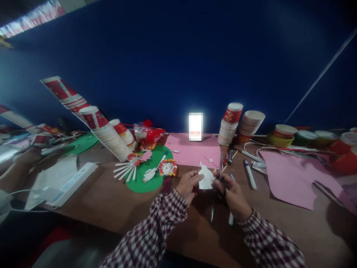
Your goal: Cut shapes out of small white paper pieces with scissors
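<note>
A small white paper piece (205, 178) with a cut, uneven outline is pinched in my left hand (189, 185), thumb on top. My right hand (233, 195) is closed around dark-handled scissors (222, 178), whose blades point away from me beside the paper's right edge. Its fingertips come close to the paper, and the scissors' handles are partly hidden by the fingers. Under my hands lie a pen (213, 212) and a pale marker (231, 217). Just left is a paper cup craft (168, 168) with an orange and red rim, on a green round sheet (147, 186).
Pink paper (192, 149) lies ahead; another pink sheet (290, 182) lies right. Leaning cup stacks (111, 137) stand left, upright cup stacks (230, 123) at the back. A marker (250, 175) lies right. A white power strip (72, 184) and another person's arm (19, 167) are at left.
</note>
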The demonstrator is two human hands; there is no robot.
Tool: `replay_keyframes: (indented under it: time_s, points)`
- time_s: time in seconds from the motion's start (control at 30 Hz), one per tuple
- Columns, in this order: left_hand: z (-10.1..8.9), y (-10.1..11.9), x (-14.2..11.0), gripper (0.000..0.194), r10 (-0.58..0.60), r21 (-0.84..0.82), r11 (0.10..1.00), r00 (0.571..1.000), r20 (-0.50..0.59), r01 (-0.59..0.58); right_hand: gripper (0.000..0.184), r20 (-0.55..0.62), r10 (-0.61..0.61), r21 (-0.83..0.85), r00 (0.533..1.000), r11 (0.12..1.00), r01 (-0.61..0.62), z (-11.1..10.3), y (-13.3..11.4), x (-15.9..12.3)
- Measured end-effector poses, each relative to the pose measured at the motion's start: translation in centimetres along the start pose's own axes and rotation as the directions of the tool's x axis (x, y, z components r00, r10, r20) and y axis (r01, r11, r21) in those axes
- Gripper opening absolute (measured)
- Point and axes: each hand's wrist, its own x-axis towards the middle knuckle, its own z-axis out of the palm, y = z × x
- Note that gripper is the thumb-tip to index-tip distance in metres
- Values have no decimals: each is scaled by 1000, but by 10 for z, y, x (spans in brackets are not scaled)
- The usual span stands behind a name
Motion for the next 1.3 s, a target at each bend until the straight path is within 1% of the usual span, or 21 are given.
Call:
replay_keyframes:
  time_s: [0.13,0.23,0.3,0.53,0.73,0.9,1.07,1.2,1.3]
  points:
    - [2,3,-3,36,1,-12,1000,1000,30,0,38,2,-4,-4,1000,1000,4,0,0,0]
    - [3,3,-4,37,8,-42,999,1000,13,-7,37,4,-7,-1,1000,1000,7,0,1,0]
    - [3,3,-3,35,10,-59,998,1000,-2,-10,37,4,-8,1,1000,1000,8,0,1,1]
    - [0,1,5,28,-10,-49,999,1000,9,11,36,7,-29,-1,1000,1000,29,0,2,1]
    - [1,3,19,29,16,21,1000,993,120,-19,35,15,-87,3,996,996,87,0,3,5]
    - [3,0,28,32,43,42,998,987,158,-50,36,-10,-138,-22,990,990,138,-1,-1,6]
    - [0,-7,34,34,67,25,997,984,163,-72,35,-21,-153,-31,988,988,152,-1,-2,9]
    - [-6,-5,34,34,97,-22,995,980,176,-95,34,-21,-146,-37,989,989,145,-1,2,10]
    - [-13,3,33,32,109,-55,993,987,115,-103,30,-2,-141,-81,990,987,141,0,5,7]
